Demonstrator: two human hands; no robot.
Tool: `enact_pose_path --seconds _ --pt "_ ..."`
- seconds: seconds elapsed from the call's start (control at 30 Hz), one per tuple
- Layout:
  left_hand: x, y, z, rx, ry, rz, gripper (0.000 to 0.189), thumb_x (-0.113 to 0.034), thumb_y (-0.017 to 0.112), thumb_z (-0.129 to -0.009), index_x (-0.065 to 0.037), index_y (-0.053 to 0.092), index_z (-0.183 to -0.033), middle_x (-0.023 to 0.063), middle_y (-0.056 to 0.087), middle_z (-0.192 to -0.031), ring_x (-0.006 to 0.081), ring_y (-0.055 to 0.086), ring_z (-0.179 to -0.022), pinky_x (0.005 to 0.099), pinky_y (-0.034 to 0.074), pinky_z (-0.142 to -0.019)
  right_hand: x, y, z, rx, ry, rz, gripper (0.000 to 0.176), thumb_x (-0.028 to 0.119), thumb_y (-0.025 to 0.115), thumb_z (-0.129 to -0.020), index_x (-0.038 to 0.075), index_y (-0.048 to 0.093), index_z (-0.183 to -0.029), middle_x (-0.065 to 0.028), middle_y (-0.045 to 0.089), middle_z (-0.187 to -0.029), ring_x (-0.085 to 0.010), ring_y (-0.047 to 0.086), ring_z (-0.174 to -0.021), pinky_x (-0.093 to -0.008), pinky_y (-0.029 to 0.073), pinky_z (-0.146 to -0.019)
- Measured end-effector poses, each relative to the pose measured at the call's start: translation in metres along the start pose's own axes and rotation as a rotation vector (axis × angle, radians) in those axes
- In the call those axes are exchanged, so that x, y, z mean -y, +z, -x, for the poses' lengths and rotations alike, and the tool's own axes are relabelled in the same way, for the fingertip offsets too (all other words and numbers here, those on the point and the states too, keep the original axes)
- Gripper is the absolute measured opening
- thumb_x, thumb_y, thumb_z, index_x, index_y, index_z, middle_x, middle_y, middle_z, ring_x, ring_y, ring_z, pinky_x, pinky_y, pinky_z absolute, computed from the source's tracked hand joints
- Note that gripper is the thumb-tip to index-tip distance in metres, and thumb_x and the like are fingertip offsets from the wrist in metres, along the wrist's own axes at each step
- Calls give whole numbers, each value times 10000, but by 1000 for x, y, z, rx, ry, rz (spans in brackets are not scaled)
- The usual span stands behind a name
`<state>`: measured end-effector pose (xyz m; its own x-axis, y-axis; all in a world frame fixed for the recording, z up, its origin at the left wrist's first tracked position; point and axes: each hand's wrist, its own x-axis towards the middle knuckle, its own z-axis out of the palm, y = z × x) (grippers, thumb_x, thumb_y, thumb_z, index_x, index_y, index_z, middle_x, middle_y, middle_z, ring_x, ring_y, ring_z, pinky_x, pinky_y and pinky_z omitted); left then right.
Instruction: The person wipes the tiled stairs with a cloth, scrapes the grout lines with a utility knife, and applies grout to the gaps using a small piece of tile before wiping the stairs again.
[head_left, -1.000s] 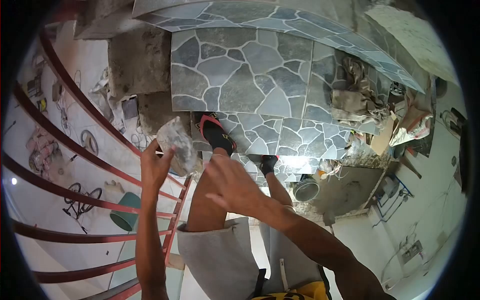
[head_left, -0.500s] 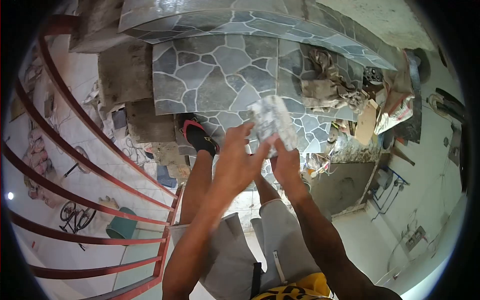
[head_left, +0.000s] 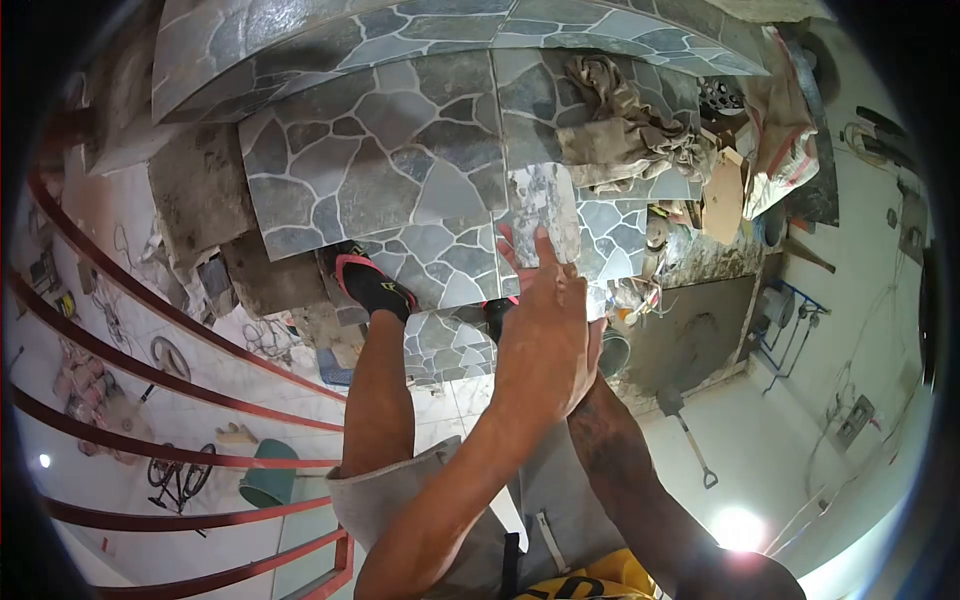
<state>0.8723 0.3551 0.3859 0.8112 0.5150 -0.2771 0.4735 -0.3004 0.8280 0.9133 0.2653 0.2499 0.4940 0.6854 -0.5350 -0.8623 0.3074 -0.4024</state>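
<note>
A flat plate with rounded corners point(head_left: 545, 195), its face mottled white and grey as if smeared with plaster, is held out over the stone-patterned tile steps point(head_left: 355, 170). My left hand point(head_left: 538, 305) is at its lower end, one digit lying on the face and others at the left edge. Behind and below it, my right hand point(head_left: 595, 350) is mostly covered, but appears closed around the plate's lower end. No handle shows. My foot in a black and red shoe point(head_left: 375, 282) rests on a tiled step to the left.
Red railing bars point(head_left: 190, 340) curve along the left, with a green bucket point(head_left: 268, 472) beyond. A crumpled cloth point(head_left: 625, 135) and a sack point(head_left: 780, 130) lie at upper right. Near a grey cement patch point(head_left: 690, 330) is a shovel point(head_left: 690, 440). A small bucket point(head_left: 613, 352) stands beside my right hand.
The plate has moved slightly up and turned more upright. My left hand has shifted right, across the right hand, hiding most of it. The whole view has tilted and shifted.
</note>
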Motion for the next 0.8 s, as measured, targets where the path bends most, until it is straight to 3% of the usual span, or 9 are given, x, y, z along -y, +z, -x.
enact_pose_path --seconds 0.13,0.2,0.27,0.37,0.4,0.5,0.57,0.67,0.8 --pt "5 7 -8 10 61 -65 463 -108 709 -811 25 504 -1204 223 527 -1163 366 623 -881 437 519 -741 0 0 -12 61 -225 111 470 343 559 -976 92 473 -1364 -215 499 -1358 -349 540 -1195 -377 581 -816" --pt "7 6 -9 46 69 -130 457 -106 710 -806 28 510 -1195 227 525 -1164 358 624 -876 439 515 -736 -3 6 -28 -66 -283 227 423 280 611 -956 53 513 -1298 -211 551 -1282 -356 594 -1124 -387 585 -767" --pt "2 -1 -10 102 89 -171 441 -102 708 -806 32 518 -1181 235 523 -1163 353 623 -880 440 511 -731 -3 15 -55 -386 -230 289 378 215 659 -930 17 541 -1230 -197 593 -1204 -352 640 -1051 -399 578 -740" --pt "-6 -9 -13 194 52 -182 260 -105 646 -775 34 620 -993 258 556 -1238 336 627 -946 412 527 -753 1 30 -82 -466 -167 250 359 160 678 -912 1 544 -1206 -159 604 -1170 -334 658 -1026 -395 560 -745" --pt "-5 -8 -14 186 70 -200 291 -104 665 -786 35 594 -1032 270 530 -1256 340 625 -931 421 520 -756 -3 29 -80 -470 -191 312 380 182 637 -934 -4 523 -1245 -155 608 -1187 -333 656 -1033 -392 563 -743" --pt "1 -8 -20 135 121 -234 370 -101 701 -804 36 540 -1107 304 471 -1302 350 623 -906 434 506 -767 -9 1 -45 -164 -296 81 399 243 575 -965 23 505 -1290 -175 576 -1264 -316 638 -1071 -383 563 -756" --pt "2 -11 -23 93 147 -227 372 -101 703 -799 37 538 -1103 323 456 -1324 354 626 -914 428 509 -776 8 22 -10 -134 -71 -80 417 296 553 -971 56 501 -1308 -187 512 -1350 -308 592 -1140 -376 552 -801" --pt "-1 -17 -29 151 114 -205 386 -97 703 -796 41 534 -1113 335 455 -1320 357 630 -931 426 512 -785 19 23 -14 -144 37 86 452 339 549 -968 102 481 -1346 -182 411 -1453 -285 521 -1219 -356 532 -856" --pt "-3 -17 -28 141 125 -240 375 -101 706 -795 38 533 -1096 319 482 -1275 361 631 -923 428 513 -780 6 11 -14 -50 -123 169 470 325 570 -957 106 468 -1360 -164 409 -1454 -292 521 -1215 -359 531 -844"
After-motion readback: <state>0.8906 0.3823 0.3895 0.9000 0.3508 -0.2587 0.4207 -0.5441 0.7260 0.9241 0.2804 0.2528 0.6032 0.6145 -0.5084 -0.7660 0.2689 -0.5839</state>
